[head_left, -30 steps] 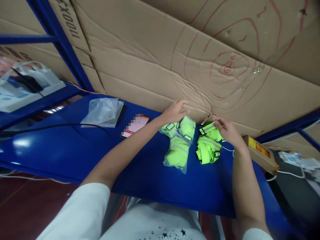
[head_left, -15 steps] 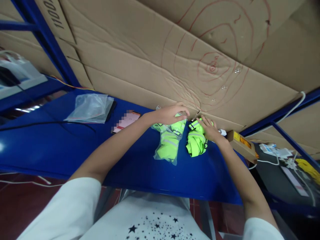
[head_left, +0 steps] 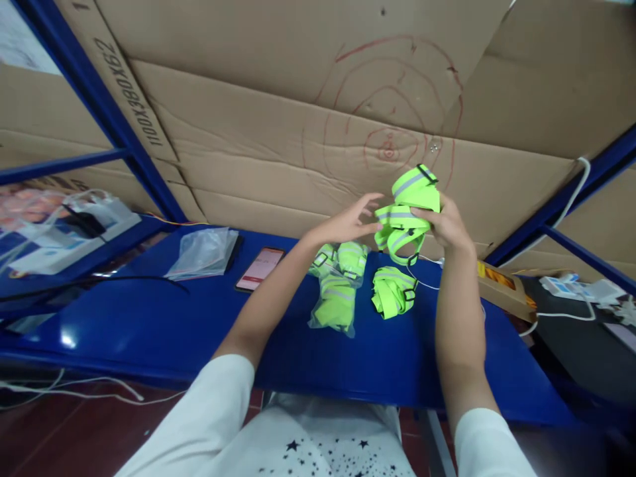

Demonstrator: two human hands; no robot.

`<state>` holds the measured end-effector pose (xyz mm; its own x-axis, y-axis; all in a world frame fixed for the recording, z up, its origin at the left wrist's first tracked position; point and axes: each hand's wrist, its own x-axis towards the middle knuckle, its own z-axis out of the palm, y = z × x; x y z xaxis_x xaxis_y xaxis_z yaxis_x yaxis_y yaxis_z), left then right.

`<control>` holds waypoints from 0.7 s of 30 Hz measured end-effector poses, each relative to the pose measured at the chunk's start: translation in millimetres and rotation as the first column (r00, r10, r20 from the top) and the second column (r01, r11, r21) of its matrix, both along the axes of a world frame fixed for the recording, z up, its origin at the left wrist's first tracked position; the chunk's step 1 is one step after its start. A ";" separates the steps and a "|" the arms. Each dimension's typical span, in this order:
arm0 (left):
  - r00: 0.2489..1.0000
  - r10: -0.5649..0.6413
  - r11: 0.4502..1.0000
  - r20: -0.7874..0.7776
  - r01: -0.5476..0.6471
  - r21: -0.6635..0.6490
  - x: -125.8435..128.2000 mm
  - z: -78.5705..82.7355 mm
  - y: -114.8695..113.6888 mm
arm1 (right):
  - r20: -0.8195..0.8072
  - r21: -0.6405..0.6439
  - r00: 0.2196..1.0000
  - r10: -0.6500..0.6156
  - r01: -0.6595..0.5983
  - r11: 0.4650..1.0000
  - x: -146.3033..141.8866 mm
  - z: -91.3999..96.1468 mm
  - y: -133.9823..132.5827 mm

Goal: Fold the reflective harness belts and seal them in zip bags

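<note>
My right hand (head_left: 448, 224) is raised above the blue table (head_left: 149, 324) and grips a bundle of neon-yellow reflective straps (head_left: 407, 205). My left hand (head_left: 348, 222) hovers just left of that bundle with its fingers spread, the fingertips near or touching the straps. Below them on the table lie a bagged bundle of the same straps (head_left: 338, 288) in clear plastic and a loose bundle (head_left: 394, 291) to its right.
A phone (head_left: 261, 267) with a lit screen and a stack of clear plastic bags (head_left: 201, 252) lie at the left. A small cardboard box (head_left: 504, 288) sits at the right. Cardboard sheets (head_left: 298, 132) form the back wall. Cables and a power strip (head_left: 571, 288) are at far right.
My right hand has lifted one strap bundle off the table up to chest height. My left hand left the bagged bundle and rose beside it. The camera tilted up.
</note>
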<state>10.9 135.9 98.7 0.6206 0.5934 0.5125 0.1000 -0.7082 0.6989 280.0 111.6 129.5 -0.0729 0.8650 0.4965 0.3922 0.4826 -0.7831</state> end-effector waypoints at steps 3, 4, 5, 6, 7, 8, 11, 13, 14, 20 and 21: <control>0.999 -0.012 0.999 0.052 0.010 0.031 5.0 3.8 -4.0 | -0.158 0.016 0.983 0.089 -0.087 0.996 -30.5 7.0 -5.8; 0.998 0.004 0.999 0.055 -0.007 0.052 3.8 5.8 -8.2 | -0.158 0.022 0.982 0.105 -0.103 0.994 -39.2 7.7 -8.2; 0.998 0.033 0.996 0.051 -0.037 0.076 1.7 7.9 -13.3 | -0.150 0.030 0.983 0.110 -0.107 0.994 -46.7 7.8 -10.7; 0.997 0.068 0.992 0.049 -0.072 0.100 -0.8 10.1 -18.7 | -0.143 0.047 0.984 0.102 -0.096 0.994 -53.3 7.6 -13.1; 0.994 0.097 0.987 0.058 -0.103 0.121 -3.3 12.3 -24.0 | -0.139 0.071 0.987 0.081 -0.072 0.995 -59.2 7.3 -15.6; 0.991 0.112 0.984 0.079 -0.122 0.132 -5.5 14.4 -28.9 | -0.136 0.100 0.990 0.046 -0.033 0.994 -64.6 6.9 -17.9; 0.975 0.112 0.989 0.194 -0.129 0.078 -8.8 19.5 -38.8 | -0.094 0.157 0.994 -0.047 0.061 0.986 -78.4 6.8 -25.4; 0.956 0.140 0.988 0.257 -0.150 0.022 -10.0 21.8 -41.8 | -0.024 0.158 0.999 -0.049 0.052 0.986 -84.0 8.0 -31.4; 0.947 0.166 0.985 0.274 -0.172 -0.001 -11.0 22.6 -42.5 | 0.016 0.151 1.000 -0.023 0.020 0.988 -85.0 9.0 -34.7; 0.855 0.366 0.930 0.366 -0.330 -0.160 -22.7 24.7 -40.6 | 0.210 0.101 0.978 0.024 -0.046 0.994 -73.7 9.9 -42.8; 0.841 0.373 0.928 0.392 -0.324 -0.187 -23.8 24.2 -39.2 | 0.227 0.129 0.974 -0.004 -0.026 0.991 -71.7 8.5 -40.9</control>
<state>-13.0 96.7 123.0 0.1082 0.7971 0.5941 0.0110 -0.5985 0.8010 208.3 70.8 138.0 -0.2050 0.7926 0.5742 0.5462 0.5795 -0.6049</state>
